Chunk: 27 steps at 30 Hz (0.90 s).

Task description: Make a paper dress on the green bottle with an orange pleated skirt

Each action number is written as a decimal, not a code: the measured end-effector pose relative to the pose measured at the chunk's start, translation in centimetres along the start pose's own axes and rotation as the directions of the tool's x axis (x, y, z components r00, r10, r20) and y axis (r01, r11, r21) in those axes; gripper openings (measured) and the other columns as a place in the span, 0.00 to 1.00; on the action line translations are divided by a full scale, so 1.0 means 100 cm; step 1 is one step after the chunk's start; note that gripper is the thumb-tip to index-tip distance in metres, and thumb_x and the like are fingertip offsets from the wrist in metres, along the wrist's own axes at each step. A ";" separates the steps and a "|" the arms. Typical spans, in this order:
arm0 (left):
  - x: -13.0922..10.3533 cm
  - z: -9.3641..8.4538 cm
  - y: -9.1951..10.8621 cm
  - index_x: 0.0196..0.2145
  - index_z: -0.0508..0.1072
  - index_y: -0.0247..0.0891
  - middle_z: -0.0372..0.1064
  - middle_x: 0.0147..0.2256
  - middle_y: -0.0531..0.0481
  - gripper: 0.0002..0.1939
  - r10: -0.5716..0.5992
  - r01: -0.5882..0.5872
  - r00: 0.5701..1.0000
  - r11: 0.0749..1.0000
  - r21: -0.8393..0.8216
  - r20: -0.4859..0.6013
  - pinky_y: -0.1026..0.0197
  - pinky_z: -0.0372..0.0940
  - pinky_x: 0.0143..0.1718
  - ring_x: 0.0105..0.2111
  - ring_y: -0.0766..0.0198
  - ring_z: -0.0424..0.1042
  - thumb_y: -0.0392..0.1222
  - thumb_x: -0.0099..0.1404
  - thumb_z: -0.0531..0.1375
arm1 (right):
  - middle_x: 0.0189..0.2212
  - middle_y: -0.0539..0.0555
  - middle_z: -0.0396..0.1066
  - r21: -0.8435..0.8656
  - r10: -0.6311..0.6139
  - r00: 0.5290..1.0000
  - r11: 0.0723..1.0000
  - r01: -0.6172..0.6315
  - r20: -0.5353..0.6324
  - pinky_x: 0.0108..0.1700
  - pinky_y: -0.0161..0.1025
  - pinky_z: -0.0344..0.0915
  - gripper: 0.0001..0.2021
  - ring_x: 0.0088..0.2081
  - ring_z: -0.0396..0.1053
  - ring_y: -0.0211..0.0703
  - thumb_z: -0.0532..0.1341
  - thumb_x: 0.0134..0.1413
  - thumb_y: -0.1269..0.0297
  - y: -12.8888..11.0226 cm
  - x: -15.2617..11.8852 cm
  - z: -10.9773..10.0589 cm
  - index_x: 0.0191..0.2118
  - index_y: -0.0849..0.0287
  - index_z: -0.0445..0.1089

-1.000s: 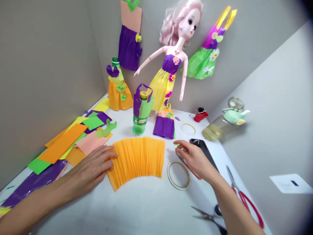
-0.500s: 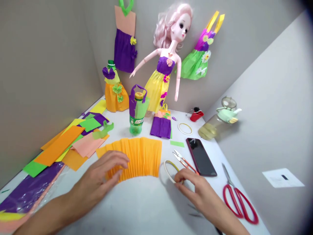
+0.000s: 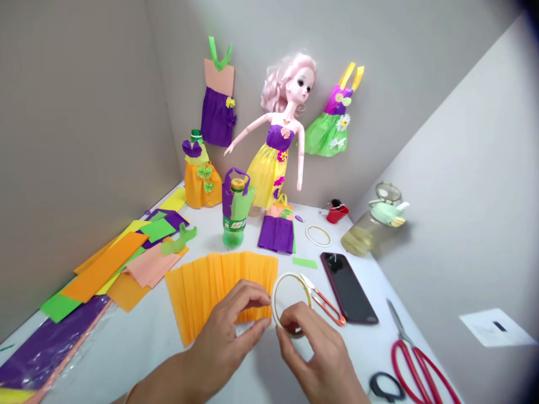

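Observation:
My right hand [image 3: 318, 348] grips a narrow roll of double-sided tape [image 3: 274, 297] by its lower rim, the ring held up off the table. Close to the roll's left edge is my left hand [image 3: 236, 336], its thumb and bent forefinger apart; whether a fingertip touches the tape I cannot tell. Behind the left hand lies a gathered piece of orange crepe paper [image 3: 210, 280], partly hidden by the fingers. Orange-handled thread snips [image 3: 328, 306] lie just beyond the roll.
Paper strips [image 3: 109, 264] are piled at left. A green bottle [image 3: 233, 233] and a dressed doll [image 3: 278, 151] stand behind. On the right are a phone [image 3: 349, 289], red-handled scissors [image 3: 415, 359], black-handled scissors [image 3: 386, 387], a second tape ring [image 3: 318, 236] and a jug [image 3: 364, 230].
My right hand has lifted the tape roll and brought it nearer to me. My left hand has moved right, from over the orange paper to beside the roll. The view has tilted up.

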<state>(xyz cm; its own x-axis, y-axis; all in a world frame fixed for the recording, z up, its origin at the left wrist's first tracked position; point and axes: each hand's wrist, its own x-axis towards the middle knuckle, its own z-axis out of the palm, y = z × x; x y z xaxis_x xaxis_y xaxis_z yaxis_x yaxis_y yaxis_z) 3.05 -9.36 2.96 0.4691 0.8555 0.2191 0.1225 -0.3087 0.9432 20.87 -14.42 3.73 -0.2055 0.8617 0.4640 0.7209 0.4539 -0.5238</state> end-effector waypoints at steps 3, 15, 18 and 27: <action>-0.001 -0.001 -0.002 0.41 0.68 0.43 0.67 0.42 0.50 0.06 0.017 -0.017 1.000 1.000 0.018 0.004 0.61 0.64 0.49 0.46 0.62 0.68 0.35 0.67 0.58 | 0.27 0.50 0.64 -0.025 -0.021 1.000 0.999 0.021 -0.011 0.30 0.35 0.62 0.06 0.28 0.65 0.39 0.56 0.60 0.75 -0.001 -0.001 0.001 0.34 0.57 0.60; 0.000 -0.008 -0.002 0.41 0.67 0.44 0.67 0.42 0.53 0.07 0.031 -0.032 0.999 0.996 0.086 0.007 0.64 0.61 0.49 0.46 0.65 0.68 0.33 0.66 0.58 | 0.26 0.51 0.65 -0.090 -0.086 0.995 0.993 0.081 -0.053 0.30 0.36 0.61 0.06 0.27 0.63 0.39 0.58 0.59 0.76 0.000 -0.002 0.010 0.35 0.58 0.62; 0.000 -0.010 -0.003 0.38 0.68 0.43 0.66 0.41 0.53 0.05 0.056 -0.060 0.998 0.993 0.102 0.038 0.64 0.61 0.49 0.45 0.65 0.68 0.34 0.68 0.57 | 0.26 0.51 0.65 -0.115 -0.106 0.993 0.988 0.100 -0.053 0.30 0.36 0.60 0.06 0.27 0.63 0.40 0.58 0.59 0.77 -0.001 -0.002 0.011 0.35 0.59 0.63; -0.006 -0.023 -0.001 0.33 0.70 0.43 0.64 0.41 0.53 0.03 -0.087 0.090 0.996 0.984 0.154 -0.024 0.63 0.59 0.50 0.45 0.64 0.67 0.36 0.65 0.58 | 0.25 0.53 0.68 -0.291 -0.198 0.979 0.940 0.177 -0.045 0.30 0.38 0.57 0.03 0.26 0.65 0.41 0.59 0.60 0.74 -0.008 0.006 0.008 0.36 0.60 0.67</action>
<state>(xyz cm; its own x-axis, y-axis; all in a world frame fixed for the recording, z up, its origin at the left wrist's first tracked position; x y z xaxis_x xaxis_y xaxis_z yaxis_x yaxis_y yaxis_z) 0.72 -8.91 3.31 0.4355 0.8889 0.1422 0.2970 -0.2910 0.9095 19.64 -14.06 3.80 -0.3146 0.7434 0.5902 0.8338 0.5135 -0.2024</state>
